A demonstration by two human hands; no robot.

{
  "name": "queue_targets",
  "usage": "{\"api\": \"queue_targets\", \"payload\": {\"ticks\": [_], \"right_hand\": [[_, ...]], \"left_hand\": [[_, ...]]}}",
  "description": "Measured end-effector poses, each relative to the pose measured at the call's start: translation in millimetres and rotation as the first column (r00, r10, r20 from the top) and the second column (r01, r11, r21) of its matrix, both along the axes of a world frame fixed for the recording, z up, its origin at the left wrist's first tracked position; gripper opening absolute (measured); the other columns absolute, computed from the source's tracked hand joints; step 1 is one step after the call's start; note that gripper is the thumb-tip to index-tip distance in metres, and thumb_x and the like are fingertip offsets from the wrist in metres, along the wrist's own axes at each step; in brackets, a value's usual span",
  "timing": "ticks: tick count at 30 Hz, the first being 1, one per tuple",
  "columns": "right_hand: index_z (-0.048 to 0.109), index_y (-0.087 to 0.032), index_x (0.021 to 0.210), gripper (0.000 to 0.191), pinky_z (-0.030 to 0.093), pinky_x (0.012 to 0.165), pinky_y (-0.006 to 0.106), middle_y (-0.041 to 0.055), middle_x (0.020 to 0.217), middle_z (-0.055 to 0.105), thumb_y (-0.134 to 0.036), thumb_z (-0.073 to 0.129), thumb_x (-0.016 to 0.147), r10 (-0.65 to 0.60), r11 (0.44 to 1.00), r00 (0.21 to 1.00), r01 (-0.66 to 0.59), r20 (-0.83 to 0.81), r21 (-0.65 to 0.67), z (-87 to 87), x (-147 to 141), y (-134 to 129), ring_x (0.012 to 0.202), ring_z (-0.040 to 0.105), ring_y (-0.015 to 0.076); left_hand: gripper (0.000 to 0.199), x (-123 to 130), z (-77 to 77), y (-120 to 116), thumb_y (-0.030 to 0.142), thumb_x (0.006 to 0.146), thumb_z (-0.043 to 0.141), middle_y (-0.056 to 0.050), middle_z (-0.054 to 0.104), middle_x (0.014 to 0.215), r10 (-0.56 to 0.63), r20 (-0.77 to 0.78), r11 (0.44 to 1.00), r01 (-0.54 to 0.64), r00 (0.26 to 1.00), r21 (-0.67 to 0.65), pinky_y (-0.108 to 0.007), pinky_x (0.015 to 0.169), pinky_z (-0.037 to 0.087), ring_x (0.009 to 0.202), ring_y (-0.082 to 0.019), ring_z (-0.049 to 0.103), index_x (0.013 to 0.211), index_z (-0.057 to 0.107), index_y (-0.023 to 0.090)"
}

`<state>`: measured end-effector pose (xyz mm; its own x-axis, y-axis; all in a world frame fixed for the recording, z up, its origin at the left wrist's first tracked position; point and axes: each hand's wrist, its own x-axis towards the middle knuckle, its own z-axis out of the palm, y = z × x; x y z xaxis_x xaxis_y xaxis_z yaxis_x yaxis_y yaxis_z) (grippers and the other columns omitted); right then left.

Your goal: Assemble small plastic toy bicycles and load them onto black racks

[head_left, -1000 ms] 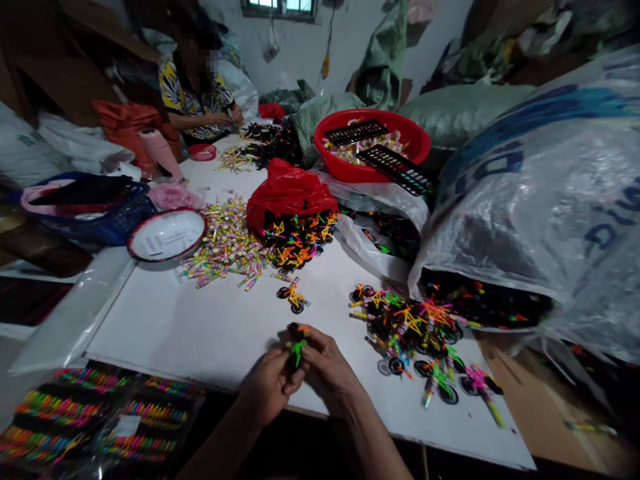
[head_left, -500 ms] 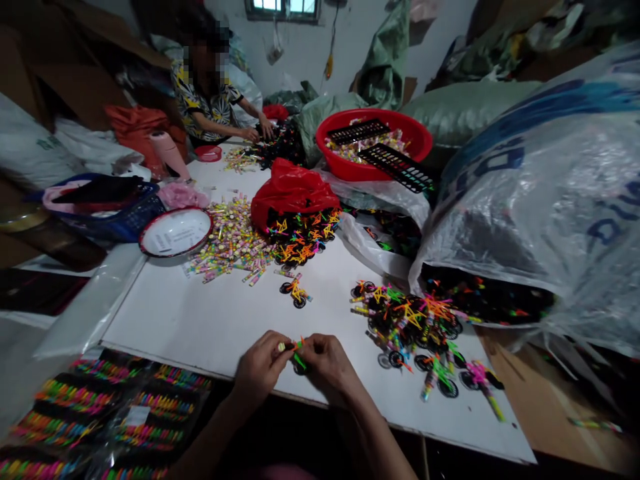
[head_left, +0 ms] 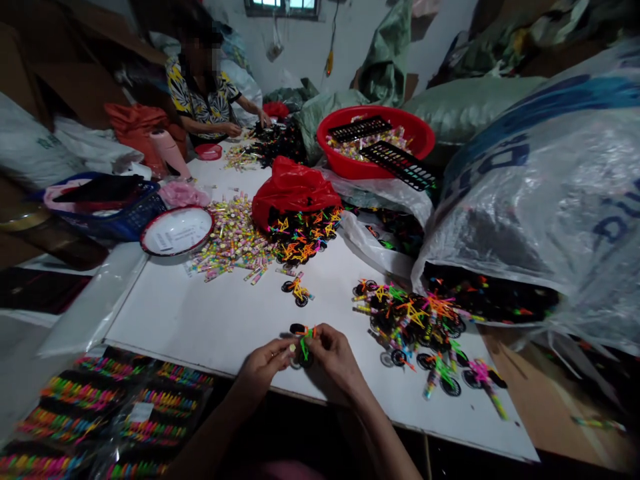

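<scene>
At the near edge of the white table, my right hand pinches a green toy bicycle with black wheels and orange parts. My left hand is closed on a small tube, its pale end showing beside the bicycle. Fingers hide most of the tube, and I cannot tell whether it touches the bicycle. Just beyond my hands lies a yellow toy bicycle. To the right is a heap of toy bicycles mixed with printed tubes.
Loose tubes are piled by a white bowl. A red bag spills more bicycles. Behind stand a red basin and a large plastic sack. Packed trays lie at lower left. A co-worker sits across the table.
My right hand has raised the green bicycle slightly, so its upper wheel now shows. The left hand's tube is now closer to the bicycle. The co-worker's hands have shifted slightly.
</scene>
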<state>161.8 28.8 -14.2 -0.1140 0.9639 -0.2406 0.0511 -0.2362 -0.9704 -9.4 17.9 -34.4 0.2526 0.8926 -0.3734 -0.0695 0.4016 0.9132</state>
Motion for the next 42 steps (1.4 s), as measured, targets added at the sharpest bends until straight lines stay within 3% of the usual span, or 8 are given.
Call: {"api": "queue_targets", "payload": {"ticks": [15, 24, 29, 31, 33, 34, 39, 42], "right_hand": [[0.048, -0.018, 0.067, 0.046, 0.030, 0.042, 0.020, -0.0067, 0.051, 0.045, -0.059, 0.068, 0.066, 0.101, 0.979, 0.972, -0.135, -0.212, -0.150, 8.0, 5, -6, 0.042, 0.035, 0.0063], [0.045, -0.020, 0.062, 0.027, 0.026, 0.048, 0.023, -0.0037, 0.052, 0.044, -0.040, 0.055, 0.077, -0.077, 0.993, 0.921, 0.036, 0.383, 0.112, -8.8, -26, -6, 0.050, 0.040, 0.0117], [0.056, -0.021, 0.073, 0.032, 0.039, 0.053, 0.027, 0.0043, 0.066, 0.058, -0.050, 0.046, 0.081, -0.185, 0.955, 0.841, 0.032, 0.508, 0.294, 43.8, 60, -3, 0.060, 0.053, 0.0188], [0.061, -0.020, 0.087, 0.034, 0.043, 0.063, 0.035, 0.0110, 0.081, 0.062, -0.051, 0.047, 0.080, -0.500, 0.847, 0.520, 0.126, 0.692, 0.517, 71.8, 110, -9, 0.072, 0.057, 0.0257], [0.062, -0.017, 0.099, 0.038, 0.042, 0.073, 0.046, 0.0190, 0.098, 0.060, -0.047, 0.045, 0.081, -0.674, 0.738, 0.162, 0.095, 0.721, 0.668, 87.4, 137, -9, 0.089, 0.055, 0.0342], [0.060, -0.016, 0.105, 0.038, 0.042, 0.077, 0.048, 0.0209, 0.104, 0.058, -0.042, 0.043, 0.083, -0.696, 0.717, 0.103, 0.045, 0.711, 0.695, 87.8, 135, -6, 0.095, 0.053, 0.0357], [0.059, -0.017, 0.109, 0.030, 0.045, 0.080, 0.038, 0.0157, 0.109, 0.058, -0.020, 0.049, 0.081, -0.346, 0.783, 0.528, -0.293, 0.775, 0.549, 31.1, 25, 47, 0.096, 0.054, 0.0270], [0.058, -0.019, 0.108, 0.031, 0.043, 0.080, 0.037, 0.0132, 0.111, 0.057, -0.013, 0.052, 0.078, -0.214, 0.845, 0.591, -0.287, 0.778, 0.451, -6.0, -29, 74, 0.095, 0.053, 0.0253]], "left_hand": [[0.025, 7, 2.1, 0, 0.037, 0.069, 0.071, -0.003, 0.068, 0.067, 0.005, -0.018, 1.000, -0.005, 1.000, 0.000, -0.023, 0.058, 0.042, 0.060, -0.014, 0.057, 0.083, 0.072, 0.016], [0.019, 16, -14.8, -10, 0.034, 0.075, 0.066, -0.007, 0.071, 0.083, 0.145, -0.181, 0.977, -0.112, 0.973, 0.181, -0.028, 0.076, 0.048, 0.082, -0.021, 0.063, 0.082, 0.071, 0.018], [0.029, -5, 15.2, 36, 0.035, 0.082, 0.059, -0.008, 0.069, 0.089, -0.020, -0.265, 0.951, 0.100, 0.964, 0.292, -0.027, 0.071, 0.048, 0.081, -0.019, 0.063, 0.105, 0.066, 0.018], [0.027, -23, 26.3, 70, 0.030, 0.085, 0.054, -0.008, 0.066, 0.096, 0.179, -0.558, 0.867, 0.138, 0.811, 0.479, -0.029, 0.077, 0.047, 0.085, -0.019, 0.060, 0.108, 0.063, 0.019], [0.026, -37, 27.9, 104, 0.021, 0.088, 0.045, -0.010, 0.063, 0.105, 0.361, -0.830, 0.813, 0.292, 0.426, 0.504, -0.033, 0.085, 0.044, 0.095, -0.021, 0.057, 0.110, 0.060, 0.017], [0.025, -40, 25.0, 117, 0.017, 0.086, 0.047, -0.011, 0.063, 0.103, 0.371, -0.861, 0.817, 0.319, 0.348, 0.481, -0.035, 0.087, 0.042, 0.097, -0.023, 0.056, 0.107, 0.060, 0.015], [0.026, -31, 3.6, 135, 0.008, 0.085, 0.038, -0.014, 0.062, 0.094, 0.371, -0.918, 0.843, 0.363, 0.142, 0.397, -0.038, 0.084, 0.041, 0.094, -0.026, 0.056, 0.097, 0.061, 0.013], [0.026, -38, 13.2, 122, 0.007, 0.084, 0.039, -0.012, 0.059, 0.095, 0.372, -0.924, 0.833, 0.407, 0.085, 0.373, -0.036, 0.085, 0.041, 0.094, -0.025, 0.054, 0.095, 0.061, 0.014]]}}
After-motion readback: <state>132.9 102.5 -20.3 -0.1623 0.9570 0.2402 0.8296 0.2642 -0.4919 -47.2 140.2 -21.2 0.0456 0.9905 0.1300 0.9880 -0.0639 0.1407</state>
